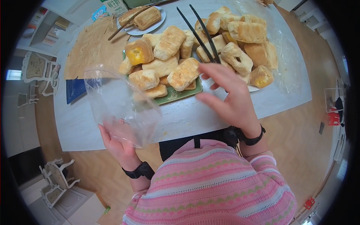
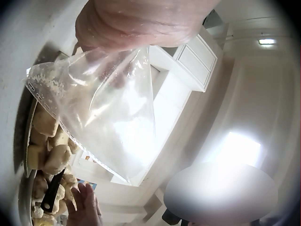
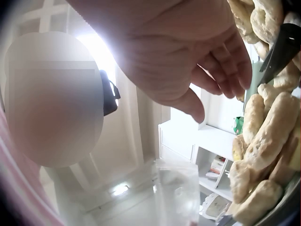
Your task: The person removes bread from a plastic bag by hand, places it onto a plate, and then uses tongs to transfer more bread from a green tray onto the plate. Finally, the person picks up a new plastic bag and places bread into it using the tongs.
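The head view shows the left hand [image 1: 120,145] under a clear plastic bag [image 1: 122,107], gripping its lower part with the thumb outside and the other fingers seen through the film. Whether those fingers lie inside the bag or behind it, I cannot tell. The bag is in the air above the near edge of the table [image 1: 182,119], left of a green tray [image 1: 178,97] piled with bread. No bread shows in it.

The right hand [image 1: 234,99] holds nothing. Its fingers are spread and loosely bent, near a browned bread roll [image 1: 183,74] at the front of the pile; the right wrist view shows the palm free too. Black tongs [image 1: 216,58] lie on the bread just beyond this hand, with a second heap of bread [image 1: 257,54] to the right.

The bag looks very light, limp and rather slippery, so it will likely fold in on itself and cling unless the rim is kept apart. The best hold is at the rim, with fingers spread to keep the mouth wide; a hard pull could tear the thin film. The roll looks light and soft under a dry, slightly flaky crust, so it would dent or shed crumbs if squeezed. It is best taken across its narrow sides, thumb against fingers, with a gentle lift.
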### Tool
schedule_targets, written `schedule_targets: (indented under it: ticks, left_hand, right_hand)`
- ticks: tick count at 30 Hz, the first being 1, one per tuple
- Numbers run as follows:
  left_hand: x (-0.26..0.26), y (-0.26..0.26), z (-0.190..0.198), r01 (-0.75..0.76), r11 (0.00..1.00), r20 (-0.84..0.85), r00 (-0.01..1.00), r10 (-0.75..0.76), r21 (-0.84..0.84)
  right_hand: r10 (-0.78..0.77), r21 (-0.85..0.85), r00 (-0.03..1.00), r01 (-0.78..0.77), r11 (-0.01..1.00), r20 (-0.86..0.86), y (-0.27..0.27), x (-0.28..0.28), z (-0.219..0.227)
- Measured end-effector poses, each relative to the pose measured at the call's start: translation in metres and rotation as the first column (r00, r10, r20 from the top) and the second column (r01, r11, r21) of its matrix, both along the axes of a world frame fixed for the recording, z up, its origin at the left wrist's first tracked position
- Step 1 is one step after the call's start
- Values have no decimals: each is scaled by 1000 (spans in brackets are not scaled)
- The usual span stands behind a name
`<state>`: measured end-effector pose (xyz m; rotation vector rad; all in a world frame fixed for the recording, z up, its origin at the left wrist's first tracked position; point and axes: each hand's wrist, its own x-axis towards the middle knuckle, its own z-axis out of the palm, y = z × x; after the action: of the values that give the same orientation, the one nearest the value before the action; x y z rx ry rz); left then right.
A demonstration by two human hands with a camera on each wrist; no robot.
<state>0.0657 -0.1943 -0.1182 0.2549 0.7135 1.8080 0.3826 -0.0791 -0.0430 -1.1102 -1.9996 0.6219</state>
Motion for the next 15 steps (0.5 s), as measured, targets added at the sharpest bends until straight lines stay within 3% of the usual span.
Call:
schedule_targets:
  ticks: [1,2,4,6,7,12,14,15]
  left_hand:
    - [9,4,6,-53,998,-24,998,52,-29]
    - [20,7,12,-105,993,-48,994,102,-56]
    - [49,15,25,-99,995,-31,995,98,-31]
    - [78,28,37,-79,997,-10,997,79,-5]
    - [92,37,43,-106,994,-78,991,105,-12]
    - [132,53,51,-28,997,-200,979,42,73]
    - [143,54,50,102,993,-259,962,-82,66]
    - [147,55,49,111,991,-257,962,-90,69]
  right_hand:
    - [219,-223,963,-251,942,-158,-5,2,4]
    - [217,-220,963,-249,943,-158,-10,2,2]
    - [380,-342,868,-479,808,-319,-21,-2,-6]
    - [369,-388,865,-487,782,-342,-28,-5,-9]
    - [366,-434,855,-506,745,-369,-31,-6,-11]
    - [113,-470,815,-435,768,-569,-40,8,-7]
    - [-102,-452,762,-266,852,-640,-42,14,-16]
    - [-107,-450,762,-257,855,-638,-43,20,-16]
